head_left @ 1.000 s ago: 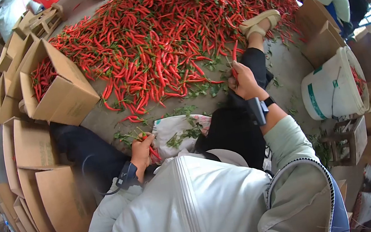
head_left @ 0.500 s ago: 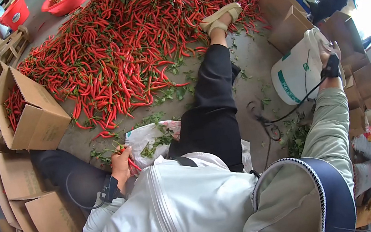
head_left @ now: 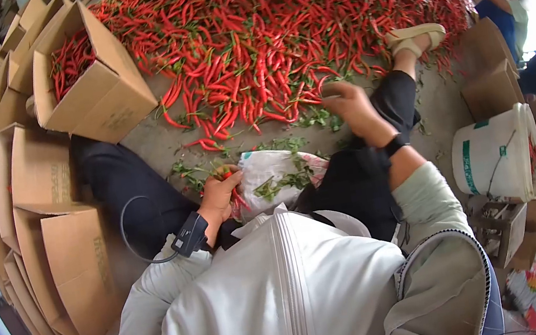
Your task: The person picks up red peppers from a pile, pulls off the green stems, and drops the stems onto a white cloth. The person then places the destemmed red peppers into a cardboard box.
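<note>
My left hand [head_left: 220, 197] is closed around a few red chili peppers [head_left: 235, 181], held by my lap at the left edge of a white sack [head_left: 264, 168] with green leaves on it. My right hand [head_left: 355, 111] hovers above my bent leg, at the near edge of the large pile of red chilies [head_left: 255, 43]. It is slightly blurred, its fingers loosely bent and apart, and no chili shows in it. Green leaf scraps [head_left: 316, 118] lie on the floor between the pile and the sack.
An open cardboard box [head_left: 106, 98] holding chilies stands at the left, with more boxes [head_left: 63, 270] stacked below it. At the right is a white bucket [head_left: 491, 157] with chilies near its rim. Another person [head_left: 502, 7] is at the far right.
My right hand has moved left from the white bucket to the front of the pile. The view has swung right. My left hand still holds chilies by the sack.
</note>
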`<action>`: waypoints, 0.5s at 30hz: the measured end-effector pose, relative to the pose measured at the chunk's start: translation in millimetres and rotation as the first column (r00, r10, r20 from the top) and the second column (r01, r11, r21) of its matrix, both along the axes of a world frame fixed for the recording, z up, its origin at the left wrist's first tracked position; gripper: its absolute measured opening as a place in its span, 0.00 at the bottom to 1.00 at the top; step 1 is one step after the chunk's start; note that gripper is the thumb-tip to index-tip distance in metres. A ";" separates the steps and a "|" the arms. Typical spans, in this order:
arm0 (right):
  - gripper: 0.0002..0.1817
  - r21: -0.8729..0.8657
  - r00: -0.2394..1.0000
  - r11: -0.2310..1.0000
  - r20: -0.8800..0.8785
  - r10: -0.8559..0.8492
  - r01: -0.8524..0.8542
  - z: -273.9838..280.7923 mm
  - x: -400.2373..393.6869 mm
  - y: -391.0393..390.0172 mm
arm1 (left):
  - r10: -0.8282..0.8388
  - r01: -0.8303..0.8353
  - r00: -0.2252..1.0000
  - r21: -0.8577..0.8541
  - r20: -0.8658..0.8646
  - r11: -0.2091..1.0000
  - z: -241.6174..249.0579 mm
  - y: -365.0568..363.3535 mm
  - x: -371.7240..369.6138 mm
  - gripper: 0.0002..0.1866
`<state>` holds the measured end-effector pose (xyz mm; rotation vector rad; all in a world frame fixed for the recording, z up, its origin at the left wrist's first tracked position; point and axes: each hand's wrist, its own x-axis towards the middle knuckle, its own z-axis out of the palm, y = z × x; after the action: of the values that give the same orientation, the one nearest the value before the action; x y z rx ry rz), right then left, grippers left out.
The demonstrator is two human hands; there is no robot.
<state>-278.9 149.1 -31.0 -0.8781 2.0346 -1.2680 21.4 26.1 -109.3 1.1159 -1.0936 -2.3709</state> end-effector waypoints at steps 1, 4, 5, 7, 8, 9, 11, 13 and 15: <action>0.14 0.070 0.986 0.991 -0.113 0.124 -0.117 -16.0 13.2 -17.3 | -0.016 0.016 1.000 0.037 0.003 0.999 1.0 -2.8 0.3 0.06; 0.15 0.090 0.962 0.977 -0.181 0.205 -0.191 -46.5 37.8 -63.1 | 0.027 -0.026 0.999 0.036 -0.024 0.999 2.3 -9.2 -3.3 0.09; 0.16 0.138 0.957 0.986 -0.260 0.131 -0.097 -47.7 41.4 -78.9 | 0.066 -0.063 0.997 0.053 -0.048 0.997 7.1 -11.6 -6.0 0.09; 0.18 0.217 0.938 0.976 -0.343 0.045 0.032 -53.4 40.0 -108.0 | 0.049 -0.049 0.999 -0.022 -0.015 0.999 7.5 -19.9 -11.8 0.09; 0.18 0.223 0.940 0.975 -0.336 0.060 0.017 -59.2 39.6 -117.0 | 0.020 -0.018 1.000 -0.109 0.015 0.994 7.2 -25.5 -15.0 0.09; 0.18 0.260 0.876 0.966 -0.469 0.115 0.012 -66.9 38.1 -123.5 | 0.005 -0.004 1.000 -0.141 0.003 0.990 6.8 -31.0 -20.2 0.07; 0.18 0.296 0.791 0.954 -0.575 0.209 -0.037 -79.8 30.8 -129.5 | 0.027 -0.008 0.998 -0.322 0.054 0.947 6.7 -45.8 -32.5 0.05; 0.15 0.237 0.887 0.971 -0.446 0.121 -0.014 -83.6 22.2 -126.6 | 0.066 0.058 0.982 -0.616 0.177 0.786 3.0 -65.2 -45.0 0.06; 0.09 0.179 0.995 0.980 0.026 -0.099 0.093 -78.4 14.2 -115.2 | 0.075 0.203 0.945 -0.752 0.317 0.627 14.4 -80.3 -60.3 0.07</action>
<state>-264.7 33.9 -109.5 -0.6784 2.1462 -1.1228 -38.9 -54.2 -94.8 1.1104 -2.0341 -1.4223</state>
